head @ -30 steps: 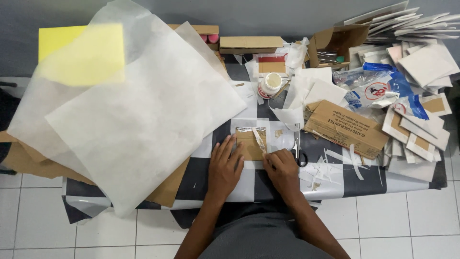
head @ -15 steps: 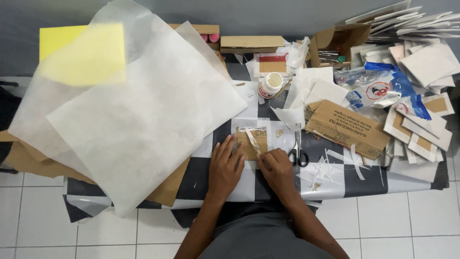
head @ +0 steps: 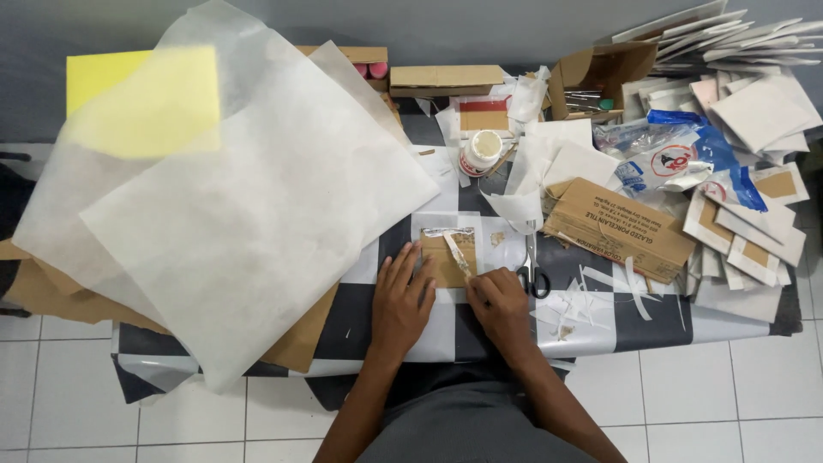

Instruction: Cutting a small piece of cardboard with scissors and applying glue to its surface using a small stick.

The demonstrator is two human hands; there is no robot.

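I am looking down at a table (head: pixel 600 330) covered in black-and-white checked cloth. Left of my grip, big white tissue sheets (head: pixel 249 197) are lying over brown paper (head: pixel 300 339). Just right, scissors (head: pixel 533 267) and white scraps (head: pixel 591 300) are resting; beyond, a flattened cardboard box (head: pixel 617 227) and a glue jar (head: pixel 484 150).

The big white sheets (head: pixel 240 197) hide most of the yellow board (head: pixel 141 94) and the brown card (head: pixel 51 291) beneath, and much of the desk (head: pixel 360 317). The right hand (head: pixel 501 309) covers the lower end of the stick (head: pixel 457 253). The envelope stack (head: pixel 754 51) runs off the right edge. What lies in the open box (head: pixel 600 81) is too small to tell.
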